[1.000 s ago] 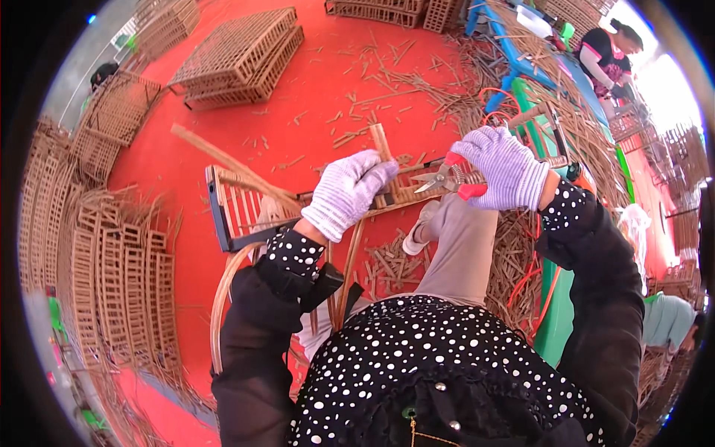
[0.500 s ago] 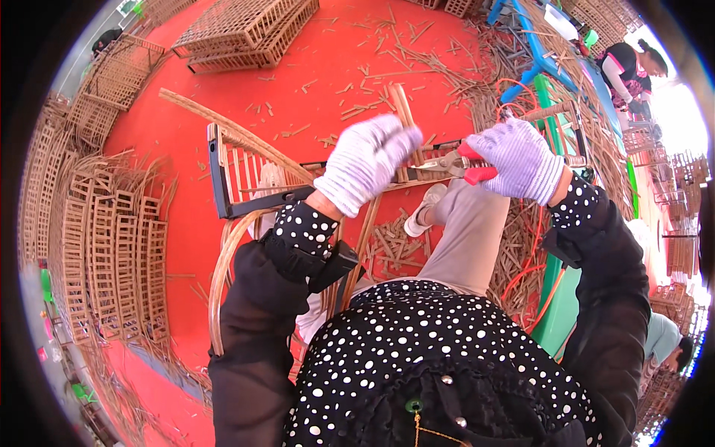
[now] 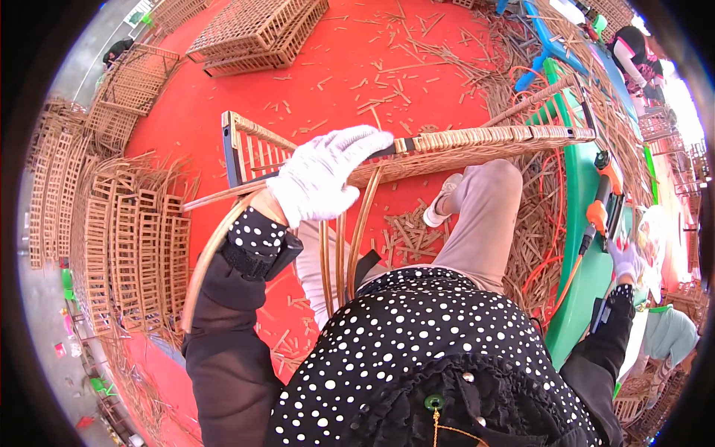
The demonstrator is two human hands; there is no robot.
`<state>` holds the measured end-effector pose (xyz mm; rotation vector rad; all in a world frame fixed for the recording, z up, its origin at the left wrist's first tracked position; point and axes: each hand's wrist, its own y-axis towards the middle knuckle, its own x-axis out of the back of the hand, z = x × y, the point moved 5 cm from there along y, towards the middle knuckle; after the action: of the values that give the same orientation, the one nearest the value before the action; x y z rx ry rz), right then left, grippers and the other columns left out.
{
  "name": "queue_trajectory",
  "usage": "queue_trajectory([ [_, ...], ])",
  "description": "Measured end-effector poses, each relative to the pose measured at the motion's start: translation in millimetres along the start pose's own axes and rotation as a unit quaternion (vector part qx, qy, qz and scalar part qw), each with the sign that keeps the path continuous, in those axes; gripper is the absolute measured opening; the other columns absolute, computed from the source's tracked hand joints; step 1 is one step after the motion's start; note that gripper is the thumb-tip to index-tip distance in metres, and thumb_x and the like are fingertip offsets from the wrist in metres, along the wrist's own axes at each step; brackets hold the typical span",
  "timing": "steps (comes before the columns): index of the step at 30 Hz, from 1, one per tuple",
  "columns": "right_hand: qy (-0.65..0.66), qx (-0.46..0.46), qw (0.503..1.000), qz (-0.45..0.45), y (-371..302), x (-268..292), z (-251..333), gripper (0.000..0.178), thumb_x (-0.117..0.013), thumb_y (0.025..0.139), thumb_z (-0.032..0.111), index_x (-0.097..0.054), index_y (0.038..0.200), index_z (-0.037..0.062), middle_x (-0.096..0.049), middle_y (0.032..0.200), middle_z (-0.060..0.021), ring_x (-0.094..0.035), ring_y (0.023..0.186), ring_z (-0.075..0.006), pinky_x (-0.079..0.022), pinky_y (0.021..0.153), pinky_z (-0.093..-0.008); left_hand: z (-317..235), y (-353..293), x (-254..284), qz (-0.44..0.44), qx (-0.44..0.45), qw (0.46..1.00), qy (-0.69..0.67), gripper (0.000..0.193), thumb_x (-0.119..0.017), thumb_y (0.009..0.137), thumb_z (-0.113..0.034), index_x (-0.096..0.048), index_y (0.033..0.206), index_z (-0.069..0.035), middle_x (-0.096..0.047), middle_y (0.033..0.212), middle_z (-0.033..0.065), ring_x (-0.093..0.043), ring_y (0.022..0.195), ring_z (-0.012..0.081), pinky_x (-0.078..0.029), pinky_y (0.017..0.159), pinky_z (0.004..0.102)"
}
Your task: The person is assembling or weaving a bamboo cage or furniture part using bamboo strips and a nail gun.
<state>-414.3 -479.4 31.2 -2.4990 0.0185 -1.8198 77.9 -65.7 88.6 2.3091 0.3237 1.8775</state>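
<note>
A woven rattan frame (image 3: 477, 139) with dark metal bars lies across in front of me, over my knees. My left hand (image 3: 316, 171), in a white knit glove, is closed over the dark bar at its left part, fingers along the top and thumb below. Loose rattan strips (image 3: 350, 253) hang below the frame, and one long strip (image 3: 212, 249) curves beside my left forearm. Far to the right, my right hand (image 3: 627, 262), also gloved, is at the green table (image 3: 570, 276), close to an orange and black power tool (image 3: 605, 195). Its fingers are small and unclear.
Cut rattan pieces (image 3: 406, 242) litter the red floor (image 3: 253, 141). Woven racks (image 3: 134, 253) stand stacked at the left, and more (image 3: 257, 37) lie at the back. A blue stand (image 3: 551, 48) is at the far right. Other people (image 3: 633, 59) are at the right edge.
My right hand has moved away from the frame to the right, and the red-handled pliers it held are out of sight. My left hand has come down from the upright strip onto the frame's bar.
</note>
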Motion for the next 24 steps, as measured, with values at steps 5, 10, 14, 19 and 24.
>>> queue_trajectory([
  [5,0.117,0.132,0.960,-0.220,-29,22,36,0.068,-0.060,0.076,0.044,-0.041,0.129,0.0048,-0.046,0.126,-0.0174,-0.044,0.117,-0.0302,-0.037,0.095,-0.0370,-6,9,-25,-0.031,0.087,0.993,0.079,0.058,-0.060,0.075,-0.045,-0.046,0.120,-0.010,-0.060,0.098,0.0103,-0.059,0.088,0.0284,-0.046,0.075,0.0368],
  [10,0.359,0.539,0.727,-0.229,-168,115,240,0.052,-0.066,0.068,0.011,-0.051,0.117,0.0028,-0.054,0.116,-0.0144,-0.049,0.110,-0.0299,-0.038,0.095,-0.0371,0,20,-30,-0.046,0.105,0.987,0.115,0.047,-0.052,0.080,-0.049,-0.052,0.111,-0.013,-0.061,0.089,0.0094,-0.061,0.081,0.0263,-0.048,0.066,0.0374],
  [14,0.447,0.697,0.539,-0.156,-265,159,329,0.051,-0.068,0.066,0.008,-0.052,0.115,0.0058,-0.054,0.115,-0.0140,-0.055,0.101,-0.0296,-0.045,0.086,-0.0354,-5,37,-29,-0.011,0.166,0.981,0.104,0.026,-0.061,0.077,-0.037,-0.057,0.091,-0.015,-0.062,0.076,0.0064,-0.062,0.072,0.0271,-0.049,0.060,0.0400],
  [19,0.723,0.551,0.355,0.219,-249,146,377,0.021,-0.053,0.087,0.015,-0.057,0.100,0.0002,-0.064,0.089,-0.0129,-0.062,0.083,-0.0246,-0.051,0.075,-0.0338,-11,45,-27,0.129,0.286,0.946,0.078,0.039,-0.054,0.080,-0.048,-0.059,0.094,-0.012,-0.064,0.087,0.0104,-0.062,0.084,0.0275,-0.049,0.072,0.0413],
  [24,0.848,0.359,0.087,0.381,-214,157,372,0.034,-0.038,0.094,0.034,-0.050,0.076,0.0073,-0.054,0.067,-0.0066,-0.055,0.065,-0.0244,-0.046,0.080,-0.0484,-9,53,-36,0.166,0.229,0.958,0.049,0.052,-0.049,0.079,-0.057,-0.057,0.094,-0.009,-0.061,0.091,0.0112,-0.060,0.089,0.0277,-0.047,0.075,0.0406],
])
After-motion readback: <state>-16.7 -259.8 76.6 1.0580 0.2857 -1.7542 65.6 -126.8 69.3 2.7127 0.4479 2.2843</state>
